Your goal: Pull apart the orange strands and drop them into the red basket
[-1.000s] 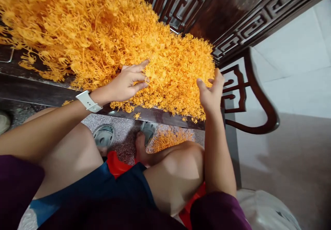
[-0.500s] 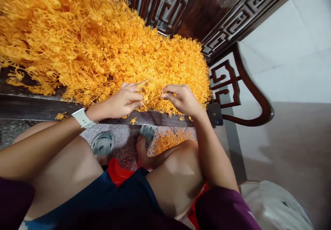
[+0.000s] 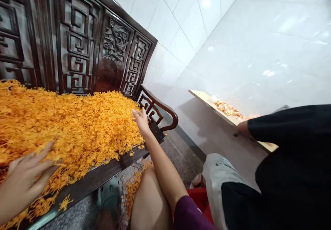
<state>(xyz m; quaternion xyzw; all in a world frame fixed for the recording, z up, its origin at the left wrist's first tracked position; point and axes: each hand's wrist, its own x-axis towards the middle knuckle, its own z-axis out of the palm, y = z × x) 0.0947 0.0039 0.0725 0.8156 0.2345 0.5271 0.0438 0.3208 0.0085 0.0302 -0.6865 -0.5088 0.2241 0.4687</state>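
Note:
A heap of small orange pieces with thin, spidery strands covers the seat of a dark carved wooden bench. My left hand, somewhat blurred, is over the heap's near left part with its fingers stretched apart. I see nothing held in it. At the heap's right end, near the bench's armrest, my right hand has its fingers spread, and no piece shows in them. One loose orange piece lies on the front edge of the seat.
To the right, a person in a dark top has a hand at a pale board bearing small reddish-orange items. A small black box sits by the armrest. More orange pieces lie on the floor.
The view has swung right and up, bringing the other person and the board in. My hands, earlier close together with an orange piece between them, are now far apart and opened.

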